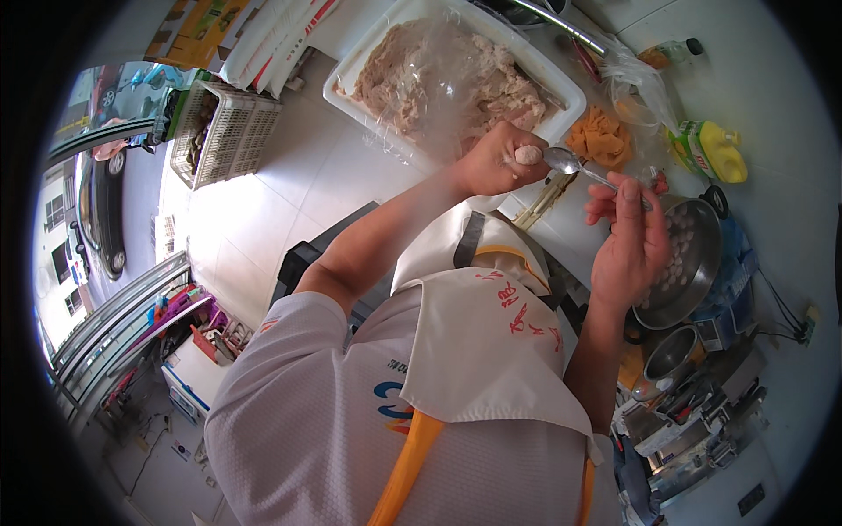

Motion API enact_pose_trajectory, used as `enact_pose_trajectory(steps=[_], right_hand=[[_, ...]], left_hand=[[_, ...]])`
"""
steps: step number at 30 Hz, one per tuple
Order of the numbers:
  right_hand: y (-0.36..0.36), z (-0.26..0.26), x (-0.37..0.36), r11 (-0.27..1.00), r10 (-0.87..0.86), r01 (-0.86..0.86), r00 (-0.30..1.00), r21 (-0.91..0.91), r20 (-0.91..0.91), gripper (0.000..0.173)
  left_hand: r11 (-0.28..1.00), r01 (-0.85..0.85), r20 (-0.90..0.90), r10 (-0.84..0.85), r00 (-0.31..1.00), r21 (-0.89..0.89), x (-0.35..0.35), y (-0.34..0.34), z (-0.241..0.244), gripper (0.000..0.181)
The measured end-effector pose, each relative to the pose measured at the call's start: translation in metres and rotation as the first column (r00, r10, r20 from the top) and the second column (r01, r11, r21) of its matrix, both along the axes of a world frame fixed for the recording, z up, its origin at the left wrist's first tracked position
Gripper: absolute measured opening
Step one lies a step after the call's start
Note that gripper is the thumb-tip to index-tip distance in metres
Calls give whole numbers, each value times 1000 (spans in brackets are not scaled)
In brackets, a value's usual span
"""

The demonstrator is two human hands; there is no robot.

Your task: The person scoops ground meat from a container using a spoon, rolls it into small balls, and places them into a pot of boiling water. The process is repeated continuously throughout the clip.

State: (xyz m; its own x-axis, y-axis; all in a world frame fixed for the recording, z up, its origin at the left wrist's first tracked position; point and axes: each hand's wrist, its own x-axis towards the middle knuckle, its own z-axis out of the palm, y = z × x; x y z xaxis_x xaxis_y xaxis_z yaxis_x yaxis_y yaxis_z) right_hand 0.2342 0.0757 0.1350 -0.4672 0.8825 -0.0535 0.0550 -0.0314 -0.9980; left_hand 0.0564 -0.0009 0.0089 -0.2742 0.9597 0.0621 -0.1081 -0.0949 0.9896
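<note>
My left hand is closed in a fist, with a round ball of meat paste squeezed out at its thumb side. In my right hand a metal spoon is pinched between thumb and fingers, its bowl close beside the ball. Beyond my left hand stands a white plastic tub of pale minced meat, partly covered by clear plastic film. Behind my right hand a steel pot holds several pale balls in liquid, partly hidden by the hand.
An orange cloth, a yellow plastic bottle and a clear plastic bag lie beyond the spoon. A smaller steel bowl is near the pot. A white plastic crate stands on the floor to the left.
</note>
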Motion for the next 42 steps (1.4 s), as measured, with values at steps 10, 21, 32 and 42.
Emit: enact_pose_trajectory(steps=[10,21,32,42], right_hand=[[-7,0,-10,1000,2,0,998,-25,66,29],[-3,-46,-10,850,-203,139,977,-509,-72,24],[81,-34,173,855,-514,469,824,-224,-238,32],[149,-108,274,743,-646,338,588,578,487,33]], left_hand=[[994,-48,-177,65,982,98,2,3,-10,21],[989,-131,-366,100,925,-61,8,11,-30,8],[914,-115,-199,39,979,-389,-3,-8,-31,29],[946,-217,-391,110,914,-240,15,-7,-23,27]])
